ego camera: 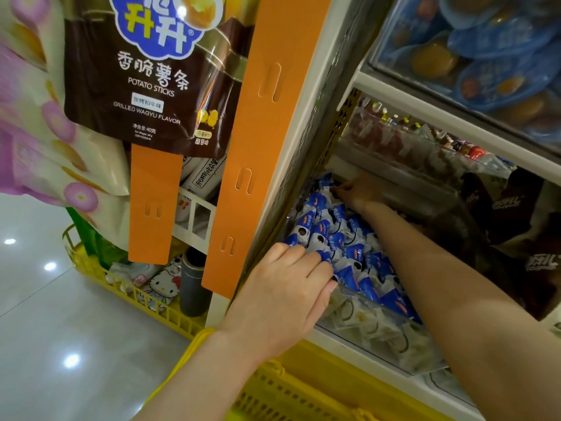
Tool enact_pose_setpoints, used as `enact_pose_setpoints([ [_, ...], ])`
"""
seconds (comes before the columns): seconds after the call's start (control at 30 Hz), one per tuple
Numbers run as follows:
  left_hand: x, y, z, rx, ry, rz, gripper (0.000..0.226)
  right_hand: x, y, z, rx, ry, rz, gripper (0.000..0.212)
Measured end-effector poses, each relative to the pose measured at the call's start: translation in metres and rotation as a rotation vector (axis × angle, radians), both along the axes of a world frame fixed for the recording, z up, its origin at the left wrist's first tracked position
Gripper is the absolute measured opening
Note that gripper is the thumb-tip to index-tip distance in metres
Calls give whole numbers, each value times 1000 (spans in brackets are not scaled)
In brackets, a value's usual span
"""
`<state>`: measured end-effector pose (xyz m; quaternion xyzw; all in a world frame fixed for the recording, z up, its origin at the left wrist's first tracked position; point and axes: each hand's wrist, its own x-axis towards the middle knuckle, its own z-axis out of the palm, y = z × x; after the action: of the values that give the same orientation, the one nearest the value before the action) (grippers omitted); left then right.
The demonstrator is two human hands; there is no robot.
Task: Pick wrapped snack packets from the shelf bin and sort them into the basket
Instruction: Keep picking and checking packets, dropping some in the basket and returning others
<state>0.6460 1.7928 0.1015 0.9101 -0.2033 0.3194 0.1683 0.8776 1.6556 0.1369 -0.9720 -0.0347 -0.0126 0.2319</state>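
Note:
A clear shelf bin holds several blue-and-white wrapped snack packets. My left hand lies over the near left corner of the pile, fingers curled into the packets there. Deep at the back of the bin, my right hand reaches in, its fingers bent down among the packets; what they hold is hidden. A yellow basket sits below the shelf, under my left forearm.
An orange hanging strip and a white shelf post stand left of the bin. A brown potato-stick bag hangs at top left. Another yellow crate with goods rests on the floor. Dark packets fill the bin to the right.

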Motion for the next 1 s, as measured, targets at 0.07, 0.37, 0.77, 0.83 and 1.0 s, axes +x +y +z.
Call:
enact_pose_setpoints([
  [0.07,0,0,2,-4,12,-7,28,-1,-1,1,39,-48,-32,28],
  [0.37,-9,0,12,6,174,-18,36,-60,-22,36,191,-394,-71,27],
  [0.77,-55,-27,34,-1420,738,-152,24,-227,-42,35,587,-110,306,23],
  [0.83,-65,-29,32,-1496,834,-231,23,-246,-46,25,614,-31,337,24],
  [1.0,-79,-37,17,-1328,787,-85,11,-272,-51,0,711,160,332,22],
])
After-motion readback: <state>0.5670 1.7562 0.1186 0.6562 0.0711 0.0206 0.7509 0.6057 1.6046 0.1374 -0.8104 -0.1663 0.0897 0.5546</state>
